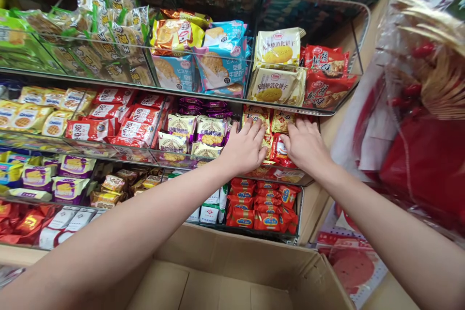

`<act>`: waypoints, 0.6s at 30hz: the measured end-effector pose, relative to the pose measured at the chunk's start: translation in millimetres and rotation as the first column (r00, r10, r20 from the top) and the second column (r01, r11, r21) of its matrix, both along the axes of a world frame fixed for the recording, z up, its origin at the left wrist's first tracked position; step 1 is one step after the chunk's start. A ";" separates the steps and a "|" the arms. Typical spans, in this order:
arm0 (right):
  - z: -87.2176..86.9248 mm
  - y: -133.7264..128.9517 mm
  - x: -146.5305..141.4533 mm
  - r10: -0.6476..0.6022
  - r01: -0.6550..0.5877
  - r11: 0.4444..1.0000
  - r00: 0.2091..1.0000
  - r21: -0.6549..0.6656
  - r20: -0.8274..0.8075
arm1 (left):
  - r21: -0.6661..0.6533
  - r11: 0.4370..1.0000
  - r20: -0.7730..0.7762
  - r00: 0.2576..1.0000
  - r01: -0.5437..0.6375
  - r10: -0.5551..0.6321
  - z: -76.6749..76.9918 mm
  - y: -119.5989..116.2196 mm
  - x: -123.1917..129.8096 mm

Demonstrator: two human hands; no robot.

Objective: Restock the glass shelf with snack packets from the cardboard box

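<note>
Both of my hands reach into a clear shelf compartment at the right end of the middle row. My left hand (pixel 247 147) lies with spread fingers on gold and red snack packets (pixel 268 147) at the compartment's left side. On the right side my right hand (pixel 305 144) rests its fingers beside a red packet (pixel 280 149) and a gold packet (pixel 281 121). Neither hand is wrapped round a packet. Cream and purple packets (pixel 211 131) fill the compartment just left of my left hand.
An open cardboard box (pixel 236 256) stands below the shelves. Above, a clear bin (pixel 308 99) holds cream and red packets. Red-orange packets (pixel 267 220) sit in the row beneath. Plastic-wrapped red goods (pixel 425 164) hang at the right, near my right forearm.
</note>
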State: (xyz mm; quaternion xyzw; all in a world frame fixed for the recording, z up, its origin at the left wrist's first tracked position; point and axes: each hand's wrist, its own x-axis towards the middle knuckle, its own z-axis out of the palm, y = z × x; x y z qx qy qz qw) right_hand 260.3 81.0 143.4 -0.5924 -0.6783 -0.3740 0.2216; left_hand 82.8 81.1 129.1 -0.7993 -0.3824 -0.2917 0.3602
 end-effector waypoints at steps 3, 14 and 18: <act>3.4 2.9 0.5 0.046 -0.045 0.997 0.999 -0.070 0.012 | 0.000 1.000 -0.003 1.000 0.005 -0.005 0.3 0.8 0.6; 20.8 1.8 16.1 0.084 -0.068 0.976 0.994 -0.207 0.071 | 0.020 0.999 0.031 0.999 0.030 -0.031 0.0 -1.7 -1.3; 18.6 0.6 13.2 0.068 -0.048 0.972 0.994 -0.230 0.080 | 0.020 0.999 0.040 0.998 0.040 -0.040 0.2 -0.7 -1.5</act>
